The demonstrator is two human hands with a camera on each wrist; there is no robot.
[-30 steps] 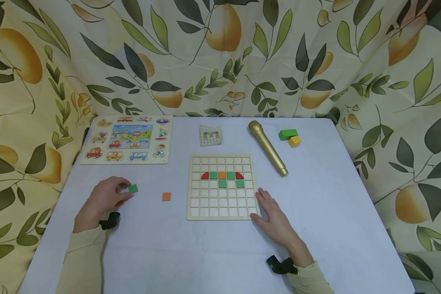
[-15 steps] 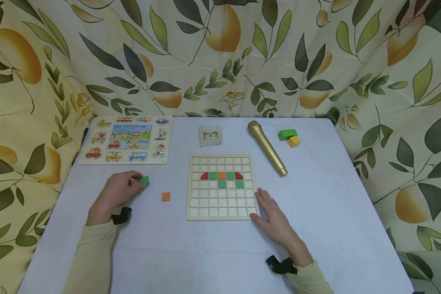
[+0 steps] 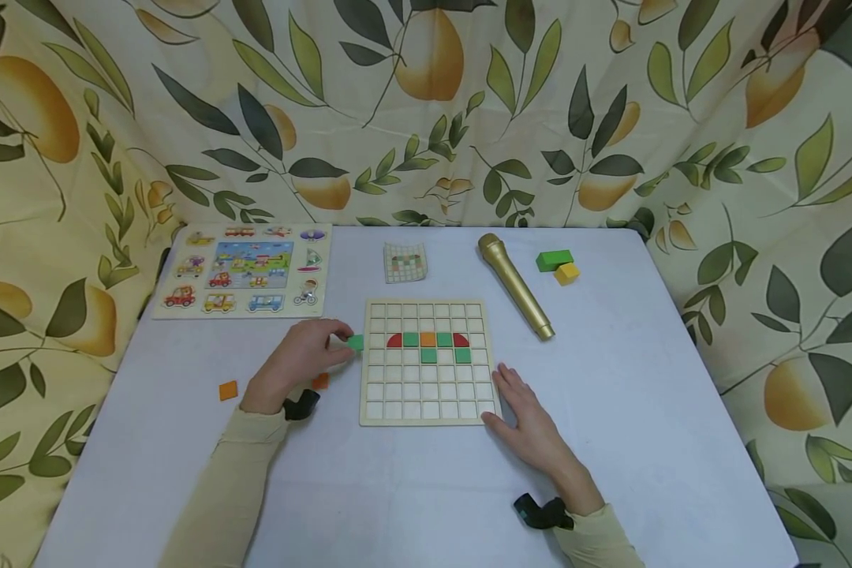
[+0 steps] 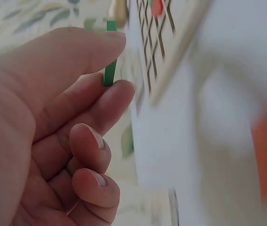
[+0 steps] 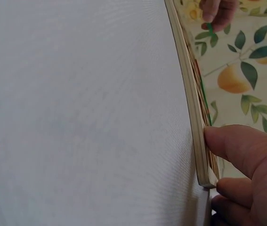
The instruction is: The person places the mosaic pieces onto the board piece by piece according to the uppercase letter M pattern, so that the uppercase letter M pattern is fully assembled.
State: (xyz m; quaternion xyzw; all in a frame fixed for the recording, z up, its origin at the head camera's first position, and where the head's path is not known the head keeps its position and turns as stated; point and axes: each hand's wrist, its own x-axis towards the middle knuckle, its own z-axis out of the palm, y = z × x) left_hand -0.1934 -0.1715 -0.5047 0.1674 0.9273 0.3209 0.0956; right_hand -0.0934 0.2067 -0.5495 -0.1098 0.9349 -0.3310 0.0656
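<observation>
My left hand [image 3: 297,361] pinches a thin green square tile [image 3: 356,343] between thumb and fingertips, at the left edge of the wooden grid board [image 3: 426,392]. In the left wrist view the tile [image 4: 109,75] is seen edge-on, with the other fingers curled below. On the board, red quarter-round pieces [image 3: 394,340], green squares [image 3: 429,356] and one orange square [image 3: 428,339] fill some cells. My right hand [image 3: 528,422] rests at the board's right edge with fingers extended; in the right wrist view its thumb touches the board's side [image 5: 190,94].
One orange tile [image 3: 228,390] lies left of my left wrist; another orange tile [image 3: 320,382] is partly behind that hand. Farther back are a vehicle puzzle board [image 3: 241,309], a small pattern card [image 3: 405,272], a gold microphone [image 3: 514,285], and green [image 3: 554,260] and yellow blocks [image 3: 566,274].
My left hand has carried the green tile rightward across the table to the grid board's left edge. The left orange tile is now uncovered. My right hand has stayed in place.
</observation>
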